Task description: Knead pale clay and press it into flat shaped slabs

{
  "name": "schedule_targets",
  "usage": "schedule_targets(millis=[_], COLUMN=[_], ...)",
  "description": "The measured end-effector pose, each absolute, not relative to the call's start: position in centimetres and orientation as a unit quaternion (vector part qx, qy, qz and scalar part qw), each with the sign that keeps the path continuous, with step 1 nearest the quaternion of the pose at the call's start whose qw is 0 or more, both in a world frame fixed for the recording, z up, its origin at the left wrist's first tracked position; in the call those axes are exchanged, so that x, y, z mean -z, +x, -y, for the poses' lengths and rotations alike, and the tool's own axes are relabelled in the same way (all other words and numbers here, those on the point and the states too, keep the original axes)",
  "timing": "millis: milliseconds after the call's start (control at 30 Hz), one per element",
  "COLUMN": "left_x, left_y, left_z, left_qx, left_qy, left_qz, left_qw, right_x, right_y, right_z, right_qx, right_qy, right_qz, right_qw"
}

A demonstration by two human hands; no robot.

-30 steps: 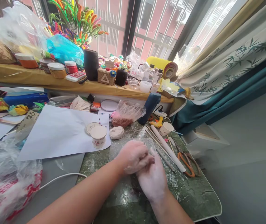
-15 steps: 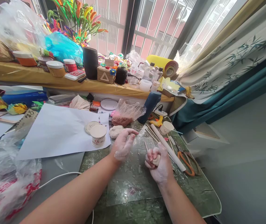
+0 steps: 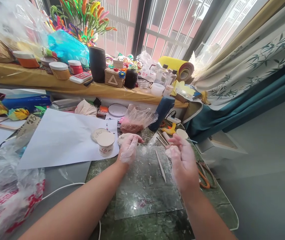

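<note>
My left hand (image 3: 129,149), dusted white, is beside a pale lump of clay (image 3: 122,136) and partly covers it. Its fingers are stretched out, pointing right, and I see nothing between them. Over the right side of the mat, my right hand (image 3: 185,163) is raised with its fingers bent. A small whitish piece of clay (image 3: 169,152) shows at its thumb side; the palm is hidden. A tapered pale stick (image 3: 160,165) lies between the hands on a clear mat (image 3: 142,190) smeared with white powder.
Left of the mat, a paper cup (image 3: 105,145) stands on a white sheet (image 3: 62,140). Behind are a bagged brown material (image 3: 132,125) and a dark blue cylinder (image 3: 162,113). To the right lie orange-handled scissors (image 3: 204,180), a yellow glue gun (image 3: 170,129) and another cup (image 3: 182,134).
My hands, pressed together at first, have parted. The left moved up-left beside the clay lump; the right moved right and up with the small clay piece, now in front of the white roller. The tapered stick is uncovered.
</note>
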State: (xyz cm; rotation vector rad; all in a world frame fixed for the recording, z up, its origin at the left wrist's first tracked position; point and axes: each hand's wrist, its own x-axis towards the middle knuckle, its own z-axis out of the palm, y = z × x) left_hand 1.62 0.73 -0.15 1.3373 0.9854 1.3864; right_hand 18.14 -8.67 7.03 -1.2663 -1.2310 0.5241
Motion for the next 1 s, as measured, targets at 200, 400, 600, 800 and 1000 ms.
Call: schedule_targets(millis=[200, 400, 600, 800, 1000], left_x=[0.5, 0.7, 0.4, 0.9, 0.8], left_y=[1.7, 1.7, 1.9, 2.2, 2.2], left_z=[-0.8, -1.0, -0.7, -0.7, -0.7], left_qx=[-0.551, -0.572, -0.55, -0.549, -0.558], left_qy=[0.566, 0.527, 0.526, 0.523, 0.506], left_qz=[-0.393, -0.416, -0.4, -0.388, -0.373], left_qw=[0.47, 0.471, 0.51, 0.524, 0.542], right_x=[-3.8, -0.7, -2.6, -8.4, -5.3], right_y=[17.8, 17.4, 18.1, 16.9, 13.7], right_z=[7.2, 6.3, 7.0, 5.7, 3.8], right_qx=[-0.184, -0.155, -0.201, -0.5, -0.573], right_qy=[-0.522, -0.528, -0.59, -0.408, -0.422], right_qz=[0.751, 0.824, 0.657, 0.371, 0.41], right_qw=[0.361, 0.135, 0.423, 0.667, 0.571])
